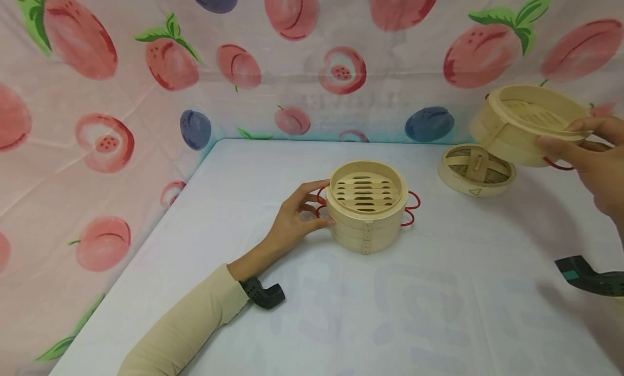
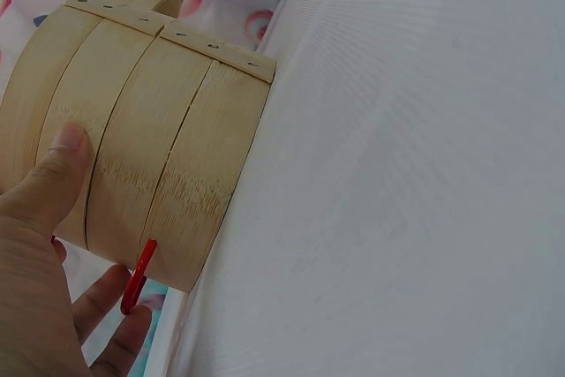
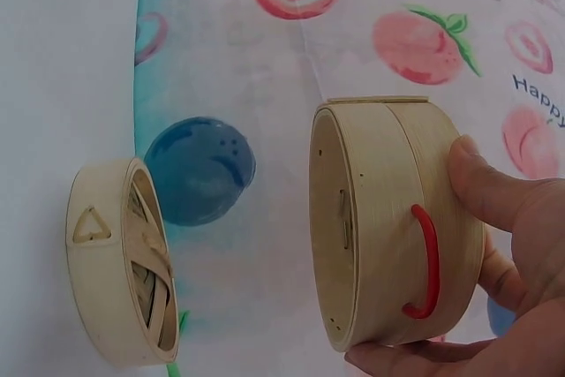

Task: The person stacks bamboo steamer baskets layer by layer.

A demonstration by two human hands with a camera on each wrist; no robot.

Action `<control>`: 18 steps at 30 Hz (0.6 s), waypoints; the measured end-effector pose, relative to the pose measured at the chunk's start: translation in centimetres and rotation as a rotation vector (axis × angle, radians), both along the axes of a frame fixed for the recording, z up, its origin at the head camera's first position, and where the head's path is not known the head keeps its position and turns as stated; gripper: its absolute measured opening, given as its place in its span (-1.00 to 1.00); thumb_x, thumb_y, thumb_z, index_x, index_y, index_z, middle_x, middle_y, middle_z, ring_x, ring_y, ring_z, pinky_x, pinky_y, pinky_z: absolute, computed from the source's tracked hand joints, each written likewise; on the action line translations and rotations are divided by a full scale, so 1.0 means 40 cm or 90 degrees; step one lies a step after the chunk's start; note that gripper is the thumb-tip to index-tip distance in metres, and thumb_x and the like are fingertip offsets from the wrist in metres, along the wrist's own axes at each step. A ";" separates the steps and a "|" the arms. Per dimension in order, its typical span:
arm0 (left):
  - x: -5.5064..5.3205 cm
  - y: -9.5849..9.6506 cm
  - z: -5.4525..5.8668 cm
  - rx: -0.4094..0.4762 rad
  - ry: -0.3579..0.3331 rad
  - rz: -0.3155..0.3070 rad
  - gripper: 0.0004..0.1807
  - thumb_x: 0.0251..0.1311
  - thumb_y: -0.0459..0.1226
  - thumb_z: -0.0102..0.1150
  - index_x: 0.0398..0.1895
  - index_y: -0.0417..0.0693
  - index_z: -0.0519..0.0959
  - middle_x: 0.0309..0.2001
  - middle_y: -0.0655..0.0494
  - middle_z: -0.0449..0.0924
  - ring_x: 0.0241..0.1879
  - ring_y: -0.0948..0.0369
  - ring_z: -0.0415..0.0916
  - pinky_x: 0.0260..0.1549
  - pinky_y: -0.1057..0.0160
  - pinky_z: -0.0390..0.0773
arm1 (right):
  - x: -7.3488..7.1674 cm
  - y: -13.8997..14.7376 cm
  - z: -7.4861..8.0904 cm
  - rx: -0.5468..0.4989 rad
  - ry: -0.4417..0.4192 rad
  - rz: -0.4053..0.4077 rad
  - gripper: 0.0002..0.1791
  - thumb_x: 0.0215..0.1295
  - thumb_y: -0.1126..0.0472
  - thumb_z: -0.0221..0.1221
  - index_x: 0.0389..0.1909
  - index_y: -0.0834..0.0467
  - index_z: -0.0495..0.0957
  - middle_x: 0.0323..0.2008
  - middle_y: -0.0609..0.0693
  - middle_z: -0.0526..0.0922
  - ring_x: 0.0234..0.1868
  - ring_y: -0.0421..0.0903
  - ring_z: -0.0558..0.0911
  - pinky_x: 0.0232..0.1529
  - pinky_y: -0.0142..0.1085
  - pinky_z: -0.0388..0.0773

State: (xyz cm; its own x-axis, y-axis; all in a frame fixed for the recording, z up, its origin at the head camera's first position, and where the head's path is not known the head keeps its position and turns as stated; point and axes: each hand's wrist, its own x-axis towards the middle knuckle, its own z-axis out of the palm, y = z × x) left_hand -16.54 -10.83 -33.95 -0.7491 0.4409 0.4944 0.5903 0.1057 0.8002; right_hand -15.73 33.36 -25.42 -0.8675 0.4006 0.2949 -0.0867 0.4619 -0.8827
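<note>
My left hand [image 1: 294, 213] holds the left side of a bamboo steamer [image 1: 366, 232], two stacked tiers standing on the table with red cord handles on both sides. Its thumb [image 2: 62, 169] presses the bamboo wall, while other fingers reach past a red handle [image 2: 139, 278]. Slats with slots show inside the upper tier. At the right, my right hand [image 1: 597, 148] grips another steamer tier [image 1: 519, 140] by its side, raised and slightly tilted. In the right wrist view, one red handle [image 3: 428, 262] of this raised tier faces the camera.
A round bamboo steamer lid [image 1: 475, 186] with a woven top and a strap across it lies on the table behind and left of the raised tier. The white tabletop [image 1: 312, 311] meets a fruit-printed cloth [image 1: 292, 67] at the back and left.
</note>
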 end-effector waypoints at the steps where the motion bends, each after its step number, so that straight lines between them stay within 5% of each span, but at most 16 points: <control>1: 0.000 0.000 0.001 0.001 -0.002 -0.001 -0.23 -0.10 -0.53 0.43 0.27 -0.25 0.33 0.17 -0.06 0.41 -0.13 -0.17 0.47 -0.25 -0.13 0.50 | 0.001 -0.003 0.002 0.004 -0.012 -0.002 -0.80 0.21 0.18 0.28 -0.19 -0.10 0.51 0.05 -0.23 0.37 -0.20 -0.48 0.50 0.06 -0.49 0.35; 4: 0.001 0.001 0.001 0.004 -0.005 -0.002 -0.23 -0.10 -0.54 0.42 0.27 -0.26 0.33 0.18 -0.07 0.40 -0.13 -0.18 0.46 -0.25 -0.16 0.49 | 0.007 -0.013 0.008 0.006 -0.042 -0.002 -0.78 0.21 0.10 0.27 -0.15 -0.13 0.49 0.08 -0.24 0.35 -0.14 -0.45 0.49 0.26 -0.29 0.18; 10: 0.001 0.003 0.001 0.008 -0.006 -0.004 -0.23 -0.10 -0.55 0.42 0.26 -0.27 0.33 0.18 -0.08 0.40 -0.13 -0.19 0.46 -0.25 -0.16 0.49 | 0.011 -0.031 0.014 -0.008 -0.046 0.038 -0.74 0.20 0.15 0.29 -0.12 -0.03 0.49 0.10 -0.11 0.38 -0.12 -0.41 0.51 0.15 -0.38 0.29; 14: 0.000 0.003 -0.001 0.012 -0.004 -0.007 -0.22 -0.11 -0.57 0.41 0.27 -0.27 0.33 0.17 -0.10 0.40 -0.13 -0.21 0.46 -0.25 -0.20 0.48 | 0.014 -0.044 0.017 0.000 -0.090 0.026 -0.70 0.20 0.03 0.27 -0.07 -0.13 0.48 0.23 -0.09 0.31 0.02 -0.30 0.45 0.33 -0.05 0.02; 18: -0.001 0.001 -0.002 0.014 -0.005 -0.008 -0.22 -0.11 -0.57 0.41 0.27 -0.27 0.33 0.16 -0.09 0.41 -0.13 -0.22 0.46 -0.24 -0.20 0.47 | 0.020 -0.056 0.019 0.007 -0.107 0.031 -0.68 0.19 -0.02 0.27 -0.05 -0.15 0.48 0.21 -0.11 0.31 -0.04 -0.32 0.44 0.33 0.11 -0.07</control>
